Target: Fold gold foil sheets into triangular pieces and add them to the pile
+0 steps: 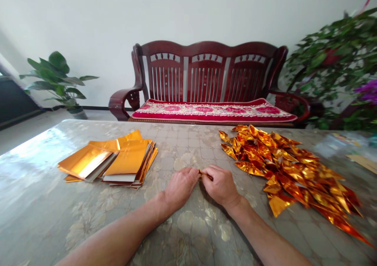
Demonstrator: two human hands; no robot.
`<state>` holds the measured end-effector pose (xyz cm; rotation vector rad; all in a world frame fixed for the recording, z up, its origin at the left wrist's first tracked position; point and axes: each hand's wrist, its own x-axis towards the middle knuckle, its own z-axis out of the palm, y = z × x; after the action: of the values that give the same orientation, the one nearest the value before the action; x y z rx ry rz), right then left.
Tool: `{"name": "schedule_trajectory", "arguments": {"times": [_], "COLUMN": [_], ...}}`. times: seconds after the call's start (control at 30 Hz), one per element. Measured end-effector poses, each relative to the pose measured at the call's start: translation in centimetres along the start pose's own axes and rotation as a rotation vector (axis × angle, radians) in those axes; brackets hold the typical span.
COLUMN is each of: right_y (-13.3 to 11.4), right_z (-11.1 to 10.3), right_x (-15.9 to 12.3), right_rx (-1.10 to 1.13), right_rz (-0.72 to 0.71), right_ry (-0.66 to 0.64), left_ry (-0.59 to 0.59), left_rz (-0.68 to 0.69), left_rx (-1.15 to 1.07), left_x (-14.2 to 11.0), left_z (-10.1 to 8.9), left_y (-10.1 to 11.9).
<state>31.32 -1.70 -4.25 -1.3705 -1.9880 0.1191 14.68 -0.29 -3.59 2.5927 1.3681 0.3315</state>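
Over the middle of the table, my left hand (183,184) and my right hand (220,184) meet, both with fingers closed. Between them shows a small bit of folded gold foil paper (201,174), gripped from both sides; most of it is hidden by the fingers. Stacked to the left of my left hand are flat gold foil paper sheets (128,158), some showing grey-white undersides. On the right, beyond my right hand, a heap of folded gold foil paper pieces (282,166) with pointed ends spreads over the table.
A patterned, shiny cover lies on the table (188,234). Clear plastic wrapping (338,144) and a tan card piece (363,163) are at the right edge. Behind stands a dark red wooden bench (203,77) with a red floral cushion (212,110), plants (60,79) on either side.
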Motion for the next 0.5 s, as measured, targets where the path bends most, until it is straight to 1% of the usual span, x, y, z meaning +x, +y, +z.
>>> {"name": "schedule_trajectory", "arguments": {"times": [0.13, 0.27, 0.37, 0.5], "right_y": [-0.3, -0.7, -0.7, 0.2], "right_z": [0.3, 0.6, 0.7, 0.6], "right_x": [0.0, 0.0, 0.1, 0.2], "right_rx": [-0.033, -0.035, -0.012, 0.107], "right_rz": [0.014, 0.012, 0.010, 0.024], "right_ry": [0.030, 0.074, 0.088, 0.091], "left_ry": [-0.023, 0.005, 0.041, 0.095], "left_rz": [-0.014, -0.016, -0.016, -0.023], "left_rx": [0.015, 0.010, -0.029, -0.140], "left_x": [0.1, 0.1, 0.2, 0.5], "left_z": [0.1, 0.7, 1.1, 1.1], "left_y": [0.5, 0.8, 0.5, -0.4]}}
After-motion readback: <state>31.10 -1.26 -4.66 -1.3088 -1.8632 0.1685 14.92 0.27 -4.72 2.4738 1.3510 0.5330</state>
